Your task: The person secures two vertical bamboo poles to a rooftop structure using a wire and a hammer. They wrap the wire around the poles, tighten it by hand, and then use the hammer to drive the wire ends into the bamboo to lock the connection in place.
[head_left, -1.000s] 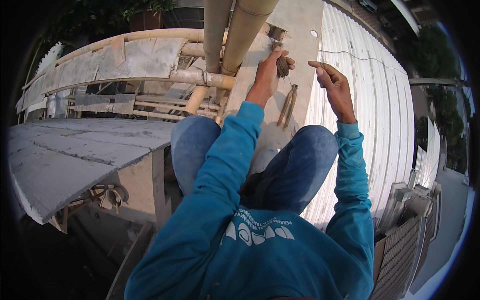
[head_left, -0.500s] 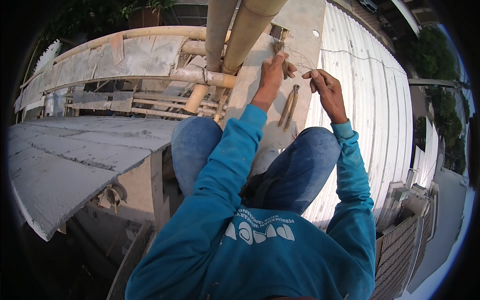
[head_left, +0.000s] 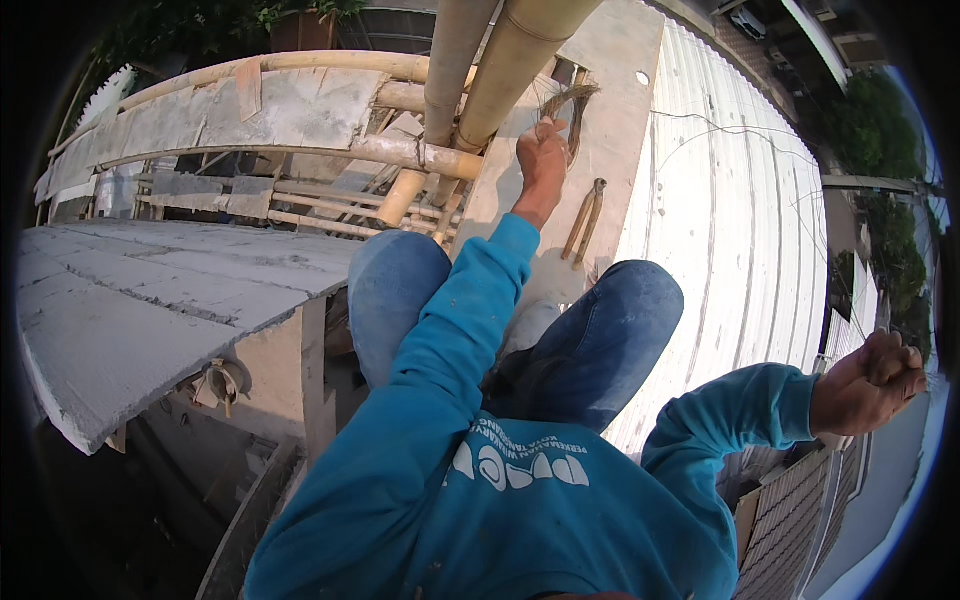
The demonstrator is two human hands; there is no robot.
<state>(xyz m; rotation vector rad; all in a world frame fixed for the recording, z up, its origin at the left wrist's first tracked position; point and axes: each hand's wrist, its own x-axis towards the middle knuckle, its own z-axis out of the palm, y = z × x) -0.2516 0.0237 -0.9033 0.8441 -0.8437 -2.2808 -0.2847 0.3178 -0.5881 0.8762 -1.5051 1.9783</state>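
Note:
My left hand (head_left: 543,165) is closed around a bundle of thin wire (head_left: 577,105), whose bent end sticks out past the fingers over a grey board (head_left: 620,110). Far out to the right, my right hand (head_left: 872,385) is held in a closed pinch. A fine wire strand, partly lost against the bright roof, appears to run across toward it. A pair of pincers (head_left: 585,225) with long brownish handles lies on the board between my left hand and my right knee, touched by neither hand.
Thick upright bamboo poles (head_left: 510,65) rise just beyond my left hand, joined to a bamboo scaffold (head_left: 400,155) on the left. White corrugated roofing (head_left: 720,230) spreads to the right. A grey concrete slab (head_left: 170,300) ends at a drop on the lower left.
My right hand has swung from beside the wire bundle far out to the right and nearer to me. The left hand keeps its hold; the bundle's end now bends rightward.

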